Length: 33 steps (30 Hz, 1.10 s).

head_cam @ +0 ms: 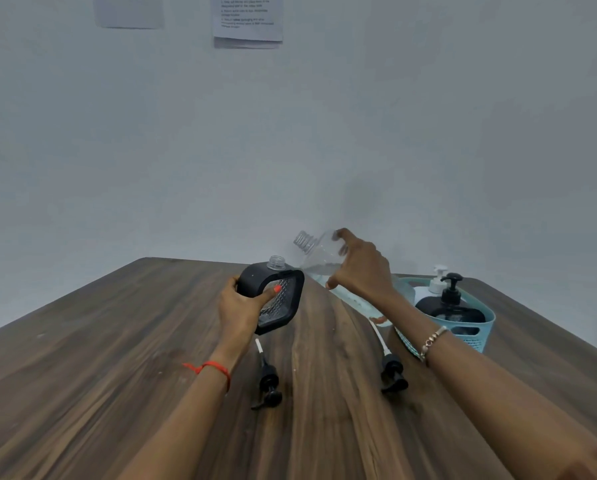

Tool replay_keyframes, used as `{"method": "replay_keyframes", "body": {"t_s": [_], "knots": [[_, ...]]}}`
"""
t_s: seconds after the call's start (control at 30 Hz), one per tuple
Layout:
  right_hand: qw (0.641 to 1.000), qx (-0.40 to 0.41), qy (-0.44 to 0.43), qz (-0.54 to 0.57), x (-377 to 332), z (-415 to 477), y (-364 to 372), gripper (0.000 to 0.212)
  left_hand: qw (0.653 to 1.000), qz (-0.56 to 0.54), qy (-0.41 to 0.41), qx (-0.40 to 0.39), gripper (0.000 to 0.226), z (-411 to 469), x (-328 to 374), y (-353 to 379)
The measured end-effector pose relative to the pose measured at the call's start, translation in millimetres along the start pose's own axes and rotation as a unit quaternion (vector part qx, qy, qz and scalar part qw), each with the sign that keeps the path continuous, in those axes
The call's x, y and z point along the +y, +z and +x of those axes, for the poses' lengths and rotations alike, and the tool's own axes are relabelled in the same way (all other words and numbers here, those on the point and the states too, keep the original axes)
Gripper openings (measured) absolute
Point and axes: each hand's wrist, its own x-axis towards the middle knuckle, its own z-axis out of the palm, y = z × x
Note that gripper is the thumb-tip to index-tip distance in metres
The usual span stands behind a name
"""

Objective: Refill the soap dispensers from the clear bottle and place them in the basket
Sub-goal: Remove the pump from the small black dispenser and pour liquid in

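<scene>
Two dispensers, the black-pumped dispenser [452,310] and the white-pumped dispenser [437,282], already stand in the basket [477,341] at my right. By my reckoning the open dispenser [272,282] has yet to be filled, capped and carried over, since a pump head [269,382] and a second pump head [394,372] lie loose on the tabletop [117,358]. My left hand [241,306] is curled round that open dispenser near the middle of the tabletop, and my right hand [359,268] grips the clear bottle [319,254], tilted with its mouth above and just beside the bare neck.
</scene>
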Motion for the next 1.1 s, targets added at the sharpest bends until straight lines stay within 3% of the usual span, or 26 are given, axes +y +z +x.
{"method": "replay_keyframes", "body": {"t_s": [0.23,1.1], "knots": [[0.996,-0.035,-0.010,-0.080,0.1,-6.8,-9.5,0.082,1.000,0.007,0.004,-0.007,0.043,-12.0,9.6,4.7],[0.986,-0.047,-0.034,-0.155,8.5,-13.0,-24.3,0.079,0.999,0.028,0.027,-0.011,0.045,-35.5,12.7,20.7]]}}
